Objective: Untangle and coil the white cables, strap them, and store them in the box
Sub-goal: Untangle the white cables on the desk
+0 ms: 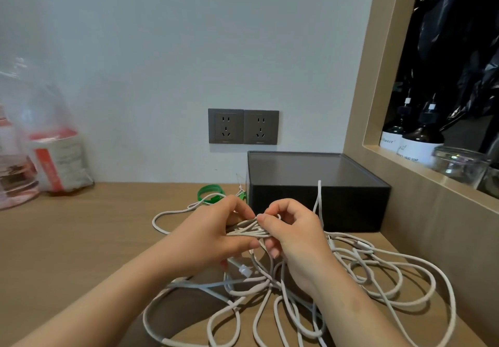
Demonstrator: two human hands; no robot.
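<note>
White cables (364,273) sprawl on the desk (81,238); our left hand (213,236) and right hand (294,236) pinch a bundle, black box (318,184) at 1 o'clock.

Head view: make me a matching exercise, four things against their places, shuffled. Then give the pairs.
Things:
1. white cables
2. black box
3. green strap
4. glass jar

Places:
a. on the shelf ledge at the right
b. tangled across the front of the desk
c. on the desk, just left of the box
d. in the desk's back right corner

Pairs: 1-b, 2-d, 3-c, 4-a
</note>
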